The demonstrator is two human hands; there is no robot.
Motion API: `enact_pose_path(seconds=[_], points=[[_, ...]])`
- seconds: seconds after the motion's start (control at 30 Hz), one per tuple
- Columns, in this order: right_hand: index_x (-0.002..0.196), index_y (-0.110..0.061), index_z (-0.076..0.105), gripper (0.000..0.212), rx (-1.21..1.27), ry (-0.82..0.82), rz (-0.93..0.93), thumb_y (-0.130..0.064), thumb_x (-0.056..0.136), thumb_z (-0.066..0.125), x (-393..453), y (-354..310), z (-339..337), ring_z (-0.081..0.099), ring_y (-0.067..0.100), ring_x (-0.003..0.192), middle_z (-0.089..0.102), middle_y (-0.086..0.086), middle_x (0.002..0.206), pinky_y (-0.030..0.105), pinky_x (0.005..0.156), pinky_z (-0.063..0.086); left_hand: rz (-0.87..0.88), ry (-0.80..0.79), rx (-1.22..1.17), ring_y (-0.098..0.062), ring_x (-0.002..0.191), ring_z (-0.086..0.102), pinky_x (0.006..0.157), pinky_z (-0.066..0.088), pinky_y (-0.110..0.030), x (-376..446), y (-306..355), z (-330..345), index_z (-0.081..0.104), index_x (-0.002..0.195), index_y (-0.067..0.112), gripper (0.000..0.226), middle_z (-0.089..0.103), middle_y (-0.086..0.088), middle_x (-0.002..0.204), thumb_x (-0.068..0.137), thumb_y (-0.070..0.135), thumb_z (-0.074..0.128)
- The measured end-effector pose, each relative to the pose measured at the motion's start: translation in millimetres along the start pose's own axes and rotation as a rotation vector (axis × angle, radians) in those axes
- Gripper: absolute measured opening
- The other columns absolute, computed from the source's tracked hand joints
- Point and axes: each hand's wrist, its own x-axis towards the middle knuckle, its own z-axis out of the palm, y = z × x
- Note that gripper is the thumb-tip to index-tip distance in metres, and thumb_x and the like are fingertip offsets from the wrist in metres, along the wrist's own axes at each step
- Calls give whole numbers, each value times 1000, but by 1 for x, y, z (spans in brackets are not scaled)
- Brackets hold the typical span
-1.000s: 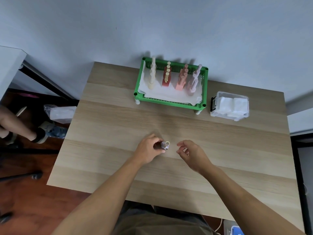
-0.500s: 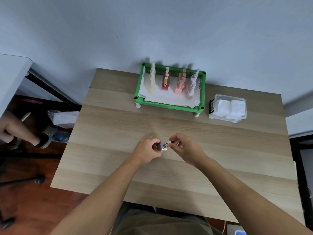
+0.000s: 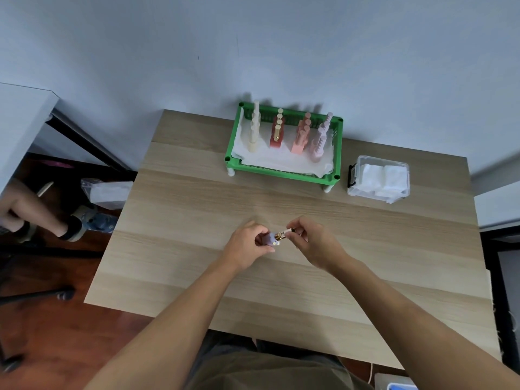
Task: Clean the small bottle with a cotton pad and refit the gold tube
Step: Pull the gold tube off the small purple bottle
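Observation:
My left hand (image 3: 247, 247) is closed around a small pale purple bottle (image 3: 268, 239) just above the middle of the wooden table (image 3: 197, 204). My right hand (image 3: 316, 243) pinches a short gold tube (image 3: 282, 235) with a white and dark end. The tube sticks out of the bottle's mouth toward the right. Fingers hide most of the bottle. No cotton pad is in either hand.
A green rack (image 3: 281, 167) at the table's back holds cream, red, pink and lilac bottles on a white liner. A clear box of white cotton pads (image 3: 378, 178) stands to its right. Another person's leg (image 3: 33, 215) shows at the far left, by the floor.
My right hand came in from the right, took hold of the gold tube at the bottle's mouth, and has drawn it partly out. The left hand kept holding the bottle.

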Motion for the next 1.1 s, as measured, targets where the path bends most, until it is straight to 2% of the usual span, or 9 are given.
enact_pose_path(seconds=[0.07, 0.13, 0.3, 0.5, 0.6, 0.73, 0.87, 1.0, 1.1], points=[[108, -23, 67, 17, -10, -7, 6, -36, 97, 66, 1, -1, -1, 57, 0, 74, 61, -15, 81, 16, 65, 43, -1, 11, 13, 1, 78, 64, 72, 50, -14, 0, 0, 0, 69, 82, 34, 30, 61, 15, 87, 67, 22, 92], [105, -21, 68, 18, -10, -19, 28, -37, 97, 64, 3, -2, -2, 58, 5, 75, 65, -10, 84, 23, 68, 46, -1, 17, 20, 1, 77, 64, 72, 49, -13, 1, 1, 0, 69, 82, 33, 29, 62, 14, 88, 66, 24, 92], [102, -17, 67, 17, -30, -32, 50, -32, 100, 60, 2, -6, -3, 61, 21, 79, 68, -1, 84, 40, 76, 52, 9, 6, 43, -8, 80, 66, 75, 51, -25, 3, 3, 0, 73, 87, 23, 28, 67, 11, 89, 67, 26, 92], [107, -11, 67, 11, -201, -70, -165, -15, 98, 62, 0, -13, -7, 59, 23, 96, 64, 3, 106, 36, 82, 49, 13, -6, 53, -10, 78, 65, 75, 50, -26, 1, 3, -1, 75, 87, 18, 25, 69, 7, 88, 68, 24, 91], [113, -15, 67, 25, -225, -77, -233, -4, 91, 62, -2, -14, -10, 59, 22, 93, 63, 0, 110, 38, 82, 50, 3, 12, 35, -4, 77, 64, 74, 49, -23, 0, 3, -4, 73, 83, 24, 23, 66, 12, 86, 69, 24, 91], [127, -23, 61, 33, -179, -83, -149, -25, 94, 68, -3, -12, -14, 63, 16, 91, 61, -4, 119, 34, 84, 52, -3, 29, 30, -12, 82, 67, 78, 55, -32, 0, 5, -7, 74, 88, 22, 26, 66, 11, 90, 69, 26, 91], [119, -23, 63, 29, -235, -43, -97, -43, 98, 59, 2, -13, -15, 57, 13, 81, 62, -10, 93, 35, 75, 49, -7, 44, 29, -16, 85, 67, 81, 56, -38, 0, 7, -8, 73, 93, 19, 30, 67, 6, 94, 70, 25, 91], [106, -23, 65, 21, -262, -41, -52, -40, 101, 54, 4, -16, -15, 62, 25, 85, 69, -1, 91, 43, 77, 52, -4, 47, 22, -20, 87, 68, 83, 55, -41, 0, 10, -8, 73, 96, 15, 32, 68, 2, 96, 70, 23, 91], [106, -22, 65, 16, -271, -36, -62, -34, 101, 55, 3, -18, -14, 63, 28, 85, 70, 2, 93, 45, 76, 52, -1, 45, 16, -20, 87, 67, 83, 55, -40, -1, 13, -7, 74, 96, 14, 32, 67, 2, 95, 70, 23, 91]])
